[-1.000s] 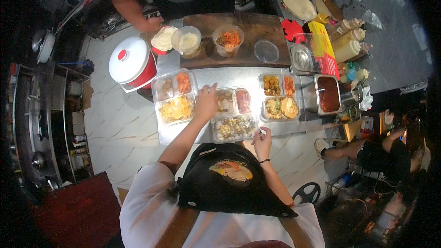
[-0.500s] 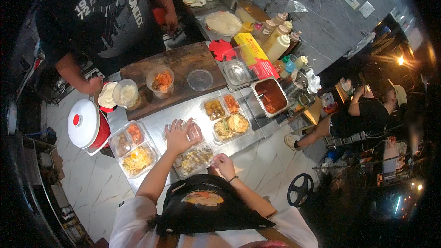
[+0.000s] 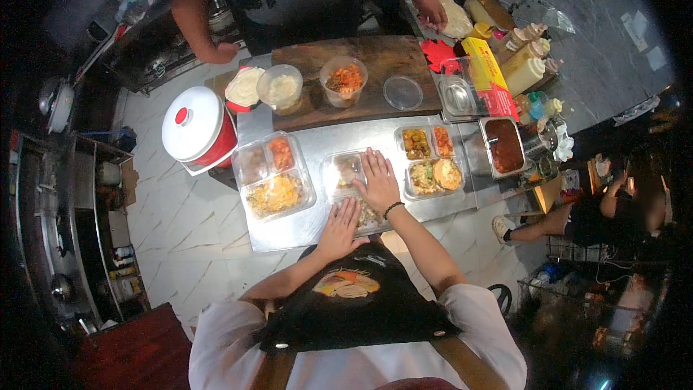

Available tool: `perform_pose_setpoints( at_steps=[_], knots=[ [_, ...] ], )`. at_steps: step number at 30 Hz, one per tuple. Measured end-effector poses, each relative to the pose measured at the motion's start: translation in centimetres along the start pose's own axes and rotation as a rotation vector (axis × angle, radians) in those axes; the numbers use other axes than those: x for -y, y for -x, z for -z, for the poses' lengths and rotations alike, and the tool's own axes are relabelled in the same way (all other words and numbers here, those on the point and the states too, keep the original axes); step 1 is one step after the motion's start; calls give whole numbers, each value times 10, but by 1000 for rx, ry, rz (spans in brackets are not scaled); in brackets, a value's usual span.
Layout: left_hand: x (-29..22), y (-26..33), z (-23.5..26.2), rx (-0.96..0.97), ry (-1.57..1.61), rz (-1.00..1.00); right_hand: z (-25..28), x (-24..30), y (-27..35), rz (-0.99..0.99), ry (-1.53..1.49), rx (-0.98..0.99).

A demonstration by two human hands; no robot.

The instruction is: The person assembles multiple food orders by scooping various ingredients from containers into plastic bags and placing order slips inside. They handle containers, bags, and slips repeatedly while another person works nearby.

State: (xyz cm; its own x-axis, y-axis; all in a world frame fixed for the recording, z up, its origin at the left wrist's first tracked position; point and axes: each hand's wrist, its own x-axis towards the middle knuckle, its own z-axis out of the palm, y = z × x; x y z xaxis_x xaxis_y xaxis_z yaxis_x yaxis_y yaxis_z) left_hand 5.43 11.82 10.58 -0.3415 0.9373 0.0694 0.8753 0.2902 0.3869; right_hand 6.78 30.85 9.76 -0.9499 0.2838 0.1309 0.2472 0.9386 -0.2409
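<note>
A clear divided meal container [image 3: 342, 167] sits in front of me on the steel counter, with food in its compartments. Flat on its near left side rests my left hand [image 3: 339, 232], fingers stretched out. My right hand [image 3: 378, 182], with a dark bracelet at the wrist, lies spread over its right side. Both palms hide much of the container and its food. To the left stands a filled, lidded container [image 3: 278, 186] with shredded yellow and orange food. On the right is another filled container [image 3: 433, 173] holding several foods.
Beyond is a wooden board [image 3: 303, 58] with tubs and a round clear lid [image 3: 403, 92]. A red-and-white cooler [image 3: 193, 128] stands left. At right are a pan of red sauce [image 3: 502, 146], a yellow-red box [image 3: 489, 76] and sauce bottles [image 3: 521, 72]. A co-worker [image 3: 296, 0] stands opposite.
My left hand has come from the container's far side to its near left. My right hand went from the near edge onto its top. The view shifted; the co-worker's hand reaches farther right.
</note>
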Motion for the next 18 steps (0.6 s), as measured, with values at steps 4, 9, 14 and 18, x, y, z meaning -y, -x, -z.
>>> perform_pose_setpoints(
  at_steps=[4, 9, 14, 18],
  knots=[
    [9, -2, -9, -7, 6, 14, 4, 2, -13, 8, -12, -30],
    [8, -6, -3, -32, -42, 34, 19, -21, -45, -79, -386, -71],
    [-5, -19, 8, 101, -9, 176, 76, -142, -83, -324, -332, -572],
    [-23, -53, 1, 52, 72, 183, 139, -265, -142, -775, 67, -575]
  ],
)
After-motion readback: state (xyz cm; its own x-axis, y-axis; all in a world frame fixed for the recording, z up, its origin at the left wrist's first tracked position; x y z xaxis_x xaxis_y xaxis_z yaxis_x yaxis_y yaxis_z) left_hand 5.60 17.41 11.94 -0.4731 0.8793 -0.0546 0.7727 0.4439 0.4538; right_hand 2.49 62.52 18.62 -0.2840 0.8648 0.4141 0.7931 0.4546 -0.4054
